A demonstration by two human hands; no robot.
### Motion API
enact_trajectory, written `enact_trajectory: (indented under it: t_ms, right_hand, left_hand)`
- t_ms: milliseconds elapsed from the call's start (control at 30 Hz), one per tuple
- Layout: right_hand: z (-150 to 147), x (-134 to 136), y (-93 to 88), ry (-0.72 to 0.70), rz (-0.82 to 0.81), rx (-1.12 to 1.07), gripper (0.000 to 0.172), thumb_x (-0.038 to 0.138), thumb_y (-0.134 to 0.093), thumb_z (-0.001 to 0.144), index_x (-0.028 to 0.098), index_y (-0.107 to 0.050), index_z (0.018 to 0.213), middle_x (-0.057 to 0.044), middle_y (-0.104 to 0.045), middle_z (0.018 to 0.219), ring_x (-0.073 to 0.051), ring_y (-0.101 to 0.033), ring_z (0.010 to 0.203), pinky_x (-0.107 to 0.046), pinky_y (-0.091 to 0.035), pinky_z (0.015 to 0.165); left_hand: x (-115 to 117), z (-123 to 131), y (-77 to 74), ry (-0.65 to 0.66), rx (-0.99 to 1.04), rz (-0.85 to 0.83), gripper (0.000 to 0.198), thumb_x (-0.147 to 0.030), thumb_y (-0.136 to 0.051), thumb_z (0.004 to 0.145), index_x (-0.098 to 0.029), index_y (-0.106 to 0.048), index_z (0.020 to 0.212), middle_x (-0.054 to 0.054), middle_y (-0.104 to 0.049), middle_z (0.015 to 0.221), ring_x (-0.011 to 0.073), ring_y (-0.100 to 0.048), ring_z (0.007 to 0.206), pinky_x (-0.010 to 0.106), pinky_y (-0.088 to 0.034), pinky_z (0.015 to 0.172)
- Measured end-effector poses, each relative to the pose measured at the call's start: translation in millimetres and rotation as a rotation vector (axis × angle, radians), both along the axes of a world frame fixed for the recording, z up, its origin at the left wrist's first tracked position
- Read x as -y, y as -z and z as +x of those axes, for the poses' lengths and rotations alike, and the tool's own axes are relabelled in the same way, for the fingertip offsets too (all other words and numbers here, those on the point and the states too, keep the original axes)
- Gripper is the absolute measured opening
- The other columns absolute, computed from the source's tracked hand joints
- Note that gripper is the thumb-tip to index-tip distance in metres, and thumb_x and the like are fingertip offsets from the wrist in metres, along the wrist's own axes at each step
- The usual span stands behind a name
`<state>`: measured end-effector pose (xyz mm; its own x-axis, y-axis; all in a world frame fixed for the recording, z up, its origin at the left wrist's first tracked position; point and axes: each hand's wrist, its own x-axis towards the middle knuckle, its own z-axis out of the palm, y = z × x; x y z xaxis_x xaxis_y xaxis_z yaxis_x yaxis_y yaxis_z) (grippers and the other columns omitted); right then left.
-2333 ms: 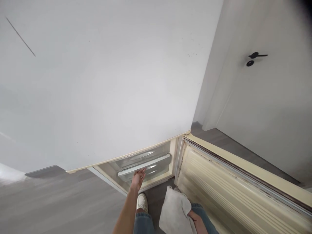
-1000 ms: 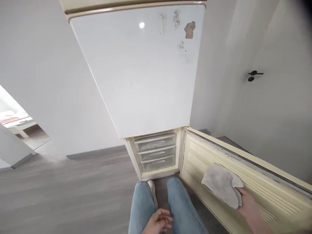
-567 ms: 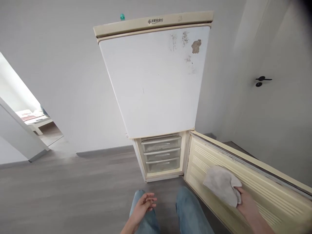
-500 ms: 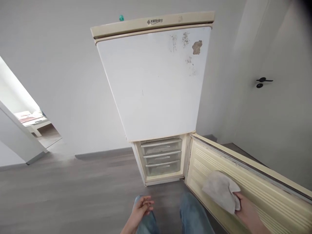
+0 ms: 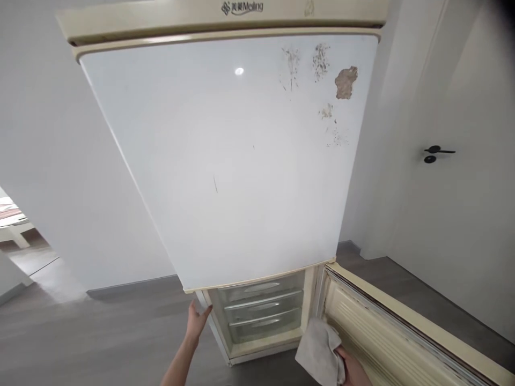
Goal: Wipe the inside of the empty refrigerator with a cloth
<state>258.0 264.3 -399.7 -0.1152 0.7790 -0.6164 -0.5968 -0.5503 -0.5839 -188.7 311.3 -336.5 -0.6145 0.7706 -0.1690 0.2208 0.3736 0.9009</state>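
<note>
Head view: left hand (image 5: pixel 197 320) spread open at the white fridge's (image 5: pixel 241 161) lower left corner, right hand (image 5: pixel 352 370) gripping a crumpled grey cloth (image 5: pixel 319 351) against the cream ribbed freezer door (image 5: pixel 386 343), near right.

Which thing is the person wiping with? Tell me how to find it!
Find the tall white fridge, then look down at its open lower door, ribbed and cream inside. Beside that door, the right hand grips a crumpled grey cloth. It is the only soft thing there; the clear drawers nearby are hard.
</note>
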Motion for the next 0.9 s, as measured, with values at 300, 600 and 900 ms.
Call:
enact_trajectory:
  t_ms: [300, 600, 900]
  right_hand:
    - [37.5, -14.3, 0.9, -0.059, 0.044, 0.07, 0.022, 0.031, -0.069, 0.058, 0.022, -0.071, 0.077, -0.012, -0.073, 0.098, -0.03, -0.064, 0.107, -0.037, -0.053, 0.087]
    - [48.3, -26.6, 40.2, 0.009, 0.236, 0.258, 0.05, 0.031, -0.073, 0.045, 0.024, -0.071, 0.095, -0.014, -0.072, 0.105, -0.034, -0.063, 0.108, -0.04, -0.053, 0.086]
    - [60.7, -28.8, 43.6, 0.18, 0.202, 0.293, 0.057, 0.027, -0.073, 0.041, 0.02, -0.069, 0.097, -0.014, -0.072, 0.102, -0.034, -0.068, 0.093, -0.04, -0.056, 0.076]
  left_hand:
    - [-20.7, 0.9, 1.0, 0.056, -0.326, 0.09, 0.085, -0.056, -0.063, 0.075, -0.014, -0.027, 0.139, 0.02, -0.046, 0.14, 0.0343, -0.05, 0.128, 0.043, -0.047, 0.098]
    - [-14.9, -11.4, 31.1, 0.11, -0.502, 0.054, 0.057, -0.068, -0.055, 0.075, -0.021, -0.052, 0.108, 0.009, -0.069, 0.087, 0.0313, -0.067, 0.086, 0.035, -0.047, 0.068]
    - [-7.8, -2.0, 34.2, 0.05, -0.698, 0.115, 0.051, -0.067, -0.049, 0.081, -0.018, -0.058, 0.093, -0.002, -0.051, 0.056, 0.0226, -0.058, 0.058, 0.028, -0.039, 0.056]
